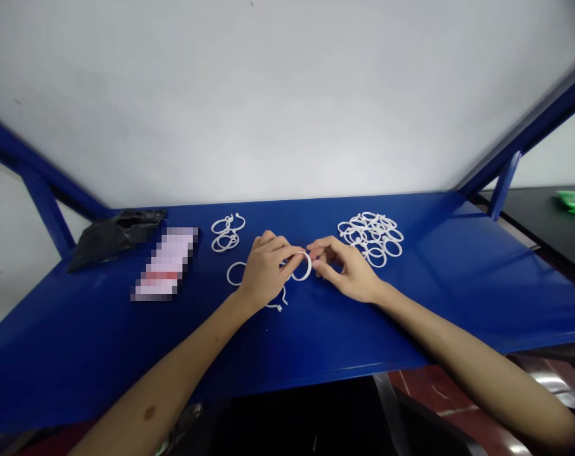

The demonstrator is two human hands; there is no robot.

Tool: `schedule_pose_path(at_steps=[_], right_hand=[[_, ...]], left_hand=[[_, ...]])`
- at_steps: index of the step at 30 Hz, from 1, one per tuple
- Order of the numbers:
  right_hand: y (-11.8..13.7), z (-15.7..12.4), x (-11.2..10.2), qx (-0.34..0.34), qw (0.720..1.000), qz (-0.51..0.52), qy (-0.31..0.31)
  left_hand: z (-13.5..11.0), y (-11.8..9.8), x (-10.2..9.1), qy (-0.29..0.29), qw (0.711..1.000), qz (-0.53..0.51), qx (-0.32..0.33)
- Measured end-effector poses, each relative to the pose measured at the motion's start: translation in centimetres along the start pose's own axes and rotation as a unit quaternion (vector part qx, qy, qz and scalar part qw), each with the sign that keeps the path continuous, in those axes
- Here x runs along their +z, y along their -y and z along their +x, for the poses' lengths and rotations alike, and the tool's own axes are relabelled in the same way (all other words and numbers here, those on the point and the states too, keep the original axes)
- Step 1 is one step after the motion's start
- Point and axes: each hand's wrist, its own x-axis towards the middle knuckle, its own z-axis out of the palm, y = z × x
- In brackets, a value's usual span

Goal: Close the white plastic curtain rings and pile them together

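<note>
Over the middle of the blue table, a white plastic curtain ring (308, 268) is held up between both hands. My left hand (267, 266) pinches its upper left side between thumb and fingers. From the right, my right hand (344, 269) has its thumb and fingertips closed at the ring's right edge. A white ring (235, 273) lies beside my left hand, partly covered by it. Below that hand, an open ring (284, 297) shows its parted ends; the rest is hidden.
Several white rings (373, 235) lie in a tangled pile at right. A smaller group (227, 234) sits back left. Further left are a pixelated phone-like object (166, 266) and a black plastic bag (111, 237). Blue frame bars (503, 185) flank the table (316, 342).
</note>
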Motion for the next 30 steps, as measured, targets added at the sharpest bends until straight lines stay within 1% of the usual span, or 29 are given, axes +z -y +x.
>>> schedule_pose_path(at_steps=[3,6,8,12,13,15,19,23,27,30], right_hand=[[0.2,-0.1,0.3,0.029,0.997,0.062,0.022],[0.3,-0.2,0.5,0.047,0.994,0.093,0.014],[0.2,-0.2,0.4,0.047,0.993,0.108,-0.012],[-0.3,-0.2,0.2,0.046,0.985,0.149,-0.068],[-0.4,-0.2,0.2,0.047,0.984,0.156,-0.073],[-0.4,-0.2,0.3,0.045,0.984,0.152,-0.075],[-0.1,-0.4,0.5,0.012,0.994,0.082,-0.072],[0.5,-0.9,0.6,-0.044,0.998,0.015,-0.034],[0.8,-1.4,0.7,-0.096,0.995,-0.032,-0.014],[1.1,-1.2,0.6,-0.122,0.990,-0.063,-0.015]], left_hand=[[-0.3,-0.1,-0.1,0.010,0.998,0.043,0.037],[-0.4,-0.4,-0.3,0.006,0.998,0.028,0.051],[-0.4,-0.6,-0.4,-0.003,1.000,-0.015,0.023],[-0.4,-0.4,-0.4,0.010,0.990,-0.104,-0.093],[-0.4,-0.3,-0.4,0.015,0.987,-0.118,-0.111],[-0.4,-0.2,-0.3,0.014,0.984,-0.133,-0.118],[-0.7,-0.5,-0.4,-0.006,0.989,-0.122,-0.081],[-1.1,-0.5,-0.6,-0.025,0.994,-0.108,-0.018],[-1.2,0.0,-0.8,-0.023,0.994,-0.092,0.058],[-1.0,0.2,-0.8,-0.010,0.994,-0.064,0.091]])
